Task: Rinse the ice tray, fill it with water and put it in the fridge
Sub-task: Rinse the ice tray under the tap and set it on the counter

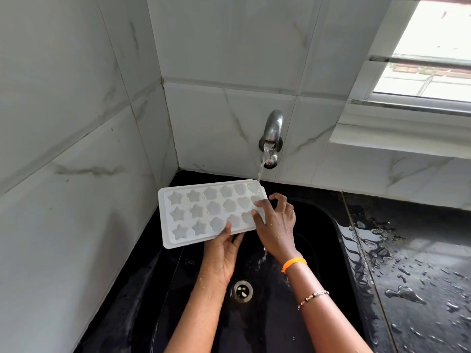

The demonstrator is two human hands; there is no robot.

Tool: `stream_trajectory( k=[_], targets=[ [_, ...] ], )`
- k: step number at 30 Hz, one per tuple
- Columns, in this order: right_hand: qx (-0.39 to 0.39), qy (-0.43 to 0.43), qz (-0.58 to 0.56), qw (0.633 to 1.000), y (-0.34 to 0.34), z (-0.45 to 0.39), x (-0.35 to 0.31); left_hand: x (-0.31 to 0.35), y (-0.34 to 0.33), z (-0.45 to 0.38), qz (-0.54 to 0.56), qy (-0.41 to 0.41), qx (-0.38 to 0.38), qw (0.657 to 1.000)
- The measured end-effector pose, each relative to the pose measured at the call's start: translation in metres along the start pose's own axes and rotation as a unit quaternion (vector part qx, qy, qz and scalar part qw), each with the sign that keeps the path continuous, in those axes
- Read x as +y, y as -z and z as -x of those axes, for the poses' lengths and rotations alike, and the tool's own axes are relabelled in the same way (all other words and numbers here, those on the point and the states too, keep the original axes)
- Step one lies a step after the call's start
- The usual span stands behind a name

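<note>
A white ice tray [201, 212] with star and flower moulds is held level above a black sink [328, 240]. My left hand [224, 250] grips its near long edge from below, thumb on top. My right hand [276, 225] rests on the tray's right end, fingers spread over the moulds there. A metal tap [272, 138] on the tiled wall runs, and its thin stream lands on the tray's far right corner. Water spills off below my right hand into the sink.
The sink drain [243, 291] lies below my forearms. A wet black countertop [413, 263] with puddles and drops stretches to the right. Marble-look tiled walls [76, 174] close in on the left and behind. A window [433, 52] sits at the upper right.
</note>
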State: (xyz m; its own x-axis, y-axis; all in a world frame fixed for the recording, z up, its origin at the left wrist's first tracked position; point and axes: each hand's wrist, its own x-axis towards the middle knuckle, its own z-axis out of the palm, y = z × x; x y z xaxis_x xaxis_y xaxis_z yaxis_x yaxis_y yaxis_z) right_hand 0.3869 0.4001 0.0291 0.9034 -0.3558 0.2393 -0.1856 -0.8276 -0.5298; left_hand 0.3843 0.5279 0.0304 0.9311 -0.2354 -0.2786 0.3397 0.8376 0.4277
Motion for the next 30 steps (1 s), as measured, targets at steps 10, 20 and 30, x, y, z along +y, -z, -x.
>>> stream_trajectory(
  k=[10, 20, 30],
  targets=[
    [0.008, -0.021, -0.019, 1.000, 0.005, -0.001, -0.003, -0.003, -0.002, 0.000, 0.026, 0.033, -0.014, 0.999],
    [0.071, 0.038, 0.072, 0.994, 0.004, -0.001, -0.007, -0.011, -0.017, -0.003, 0.030, 0.070, -0.024, 0.997],
    [0.064, 0.059, 0.066, 0.994, 0.020, -0.007, -0.001, -0.021, -0.021, -0.010, 0.076, 0.092, -0.074, 0.990]
  ],
)
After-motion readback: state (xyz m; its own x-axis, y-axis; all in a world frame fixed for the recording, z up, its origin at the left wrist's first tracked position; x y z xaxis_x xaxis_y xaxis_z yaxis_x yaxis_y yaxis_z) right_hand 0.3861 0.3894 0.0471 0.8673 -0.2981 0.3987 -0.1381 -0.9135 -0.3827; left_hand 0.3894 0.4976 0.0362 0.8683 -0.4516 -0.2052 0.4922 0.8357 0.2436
